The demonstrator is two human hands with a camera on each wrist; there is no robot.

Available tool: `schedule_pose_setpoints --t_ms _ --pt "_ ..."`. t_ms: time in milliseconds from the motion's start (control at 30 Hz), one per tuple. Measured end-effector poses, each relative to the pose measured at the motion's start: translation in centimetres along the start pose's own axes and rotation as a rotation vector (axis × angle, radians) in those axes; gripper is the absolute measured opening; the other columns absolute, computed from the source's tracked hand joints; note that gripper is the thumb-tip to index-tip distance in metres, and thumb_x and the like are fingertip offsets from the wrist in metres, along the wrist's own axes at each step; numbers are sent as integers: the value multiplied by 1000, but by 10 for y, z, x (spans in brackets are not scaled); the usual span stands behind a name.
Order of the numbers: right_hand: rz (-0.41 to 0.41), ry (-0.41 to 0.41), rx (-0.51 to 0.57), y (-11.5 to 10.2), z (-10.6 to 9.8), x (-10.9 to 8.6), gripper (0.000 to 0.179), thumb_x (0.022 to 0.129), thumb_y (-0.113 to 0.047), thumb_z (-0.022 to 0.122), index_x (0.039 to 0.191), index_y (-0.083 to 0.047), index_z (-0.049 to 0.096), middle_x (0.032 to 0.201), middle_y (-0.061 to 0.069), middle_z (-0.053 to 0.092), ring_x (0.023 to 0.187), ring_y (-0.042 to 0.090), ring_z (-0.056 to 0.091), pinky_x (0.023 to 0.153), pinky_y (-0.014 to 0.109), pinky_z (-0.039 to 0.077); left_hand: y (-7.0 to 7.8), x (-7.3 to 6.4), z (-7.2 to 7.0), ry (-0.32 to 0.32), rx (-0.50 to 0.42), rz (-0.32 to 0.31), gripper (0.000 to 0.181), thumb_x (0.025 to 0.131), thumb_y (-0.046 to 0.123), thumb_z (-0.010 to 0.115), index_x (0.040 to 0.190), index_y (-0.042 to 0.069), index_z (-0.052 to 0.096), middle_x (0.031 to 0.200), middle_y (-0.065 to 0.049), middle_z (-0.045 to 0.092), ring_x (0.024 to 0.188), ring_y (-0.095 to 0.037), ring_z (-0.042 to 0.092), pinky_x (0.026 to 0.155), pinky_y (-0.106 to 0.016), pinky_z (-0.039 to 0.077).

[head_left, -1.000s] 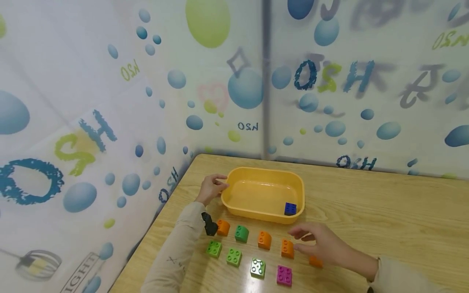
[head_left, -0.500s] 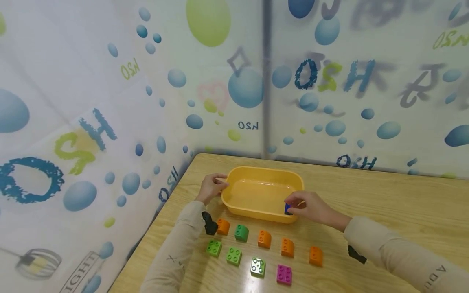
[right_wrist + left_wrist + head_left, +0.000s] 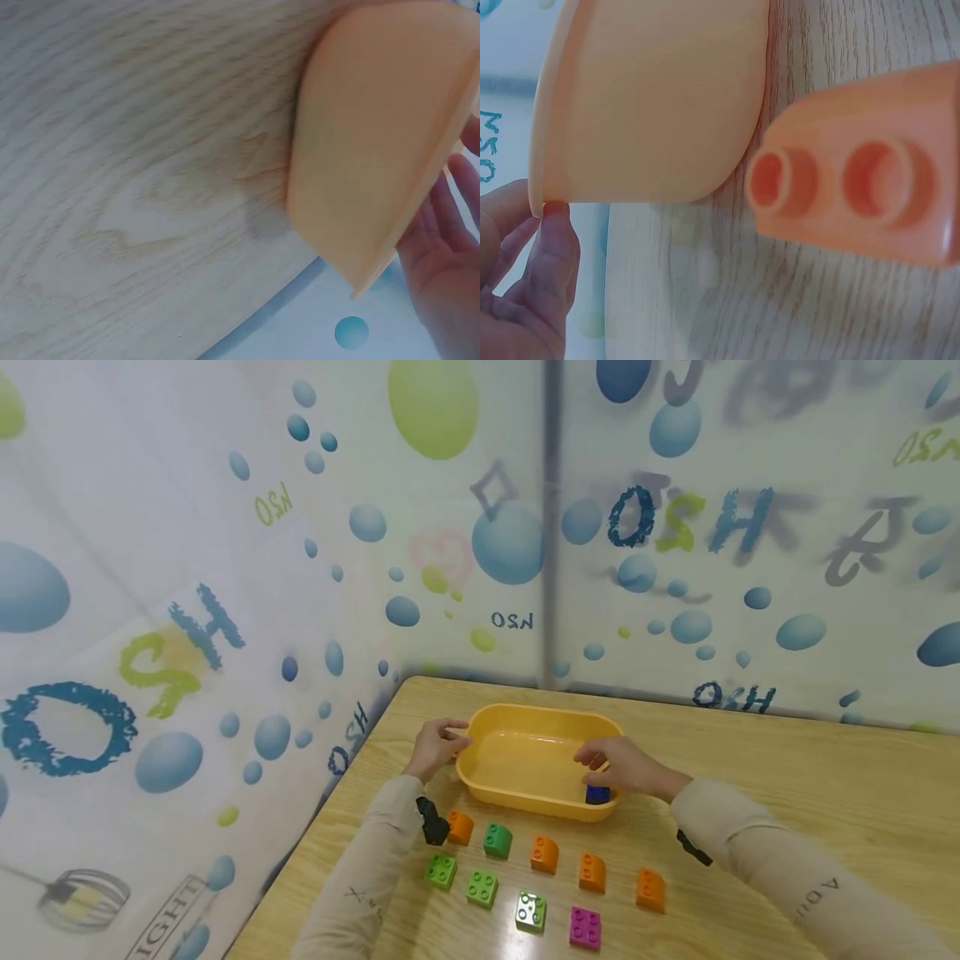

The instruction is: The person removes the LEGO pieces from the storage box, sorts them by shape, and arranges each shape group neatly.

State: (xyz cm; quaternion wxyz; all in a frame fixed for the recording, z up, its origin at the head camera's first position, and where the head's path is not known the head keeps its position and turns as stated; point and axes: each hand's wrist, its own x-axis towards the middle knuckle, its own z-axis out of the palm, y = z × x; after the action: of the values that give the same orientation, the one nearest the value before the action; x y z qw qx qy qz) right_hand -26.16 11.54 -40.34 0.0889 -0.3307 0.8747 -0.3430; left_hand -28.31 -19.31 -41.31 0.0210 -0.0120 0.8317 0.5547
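A yellow plastic tray (image 3: 540,806) stands on the table, with one dark blue toy building brick (image 3: 597,795) in its near right corner. My left hand (image 3: 437,747) holds the tray's left rim, and the left wrist view shows thumb and finger pinching its edge. Over the tray's right side is my right hand (image 3: 618,764), thumb and fingers apart just above the blue brick. No brick shows between them. In the right wrist view the tray wall (image 3: 367,127) partly hides the fingers of that hand.
In front of the tray lie orange curved bricks (image 3: 592,872), a dark green one (image 3: 497,840), light green bricks (image 3: 482,888) and a magenta brick (image 3: 585,927). An orange brick (image 3: 855,172) sits close to the left wrist camera. Patterned curtains (image 3: 675,610) border the table behind and left.
My right hand has moved from the orange bricks at the right up to the blue brick, then slightly farther into the tray. My left hand keeps hold of the rim.
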Motion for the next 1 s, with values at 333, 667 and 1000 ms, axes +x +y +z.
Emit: schedule_pose_setpoints --t_ms 333,667,1000 --pt "26 -73 -43 0 12 11 28 75 -4 69 98 7 58 92 17 59 81 27 58 72 35 50 -2 0 4 19 27 -40 30 80 3 64 109 1 60 81 -13 57 76 -31 59 58 -31 53" --pt "-11 -128 -171 -3 15 14 26 70 2 69 94 5 59 84 11 57 75 22 53 67 30 47 0 0 6 28 30 -51 30 79 4 65 109 3 60 78 -11 56 72 -30 59 55 -30 53" --pt "31 -105 -122 -4 21 24 27 70 1 69 95 5 59 88 12 59 79 23 55 72 33 48 1 0 3 33 22 -33 31 79 3 65 109 2 60 80 -13 58 76 -32 59 56 -30 53"
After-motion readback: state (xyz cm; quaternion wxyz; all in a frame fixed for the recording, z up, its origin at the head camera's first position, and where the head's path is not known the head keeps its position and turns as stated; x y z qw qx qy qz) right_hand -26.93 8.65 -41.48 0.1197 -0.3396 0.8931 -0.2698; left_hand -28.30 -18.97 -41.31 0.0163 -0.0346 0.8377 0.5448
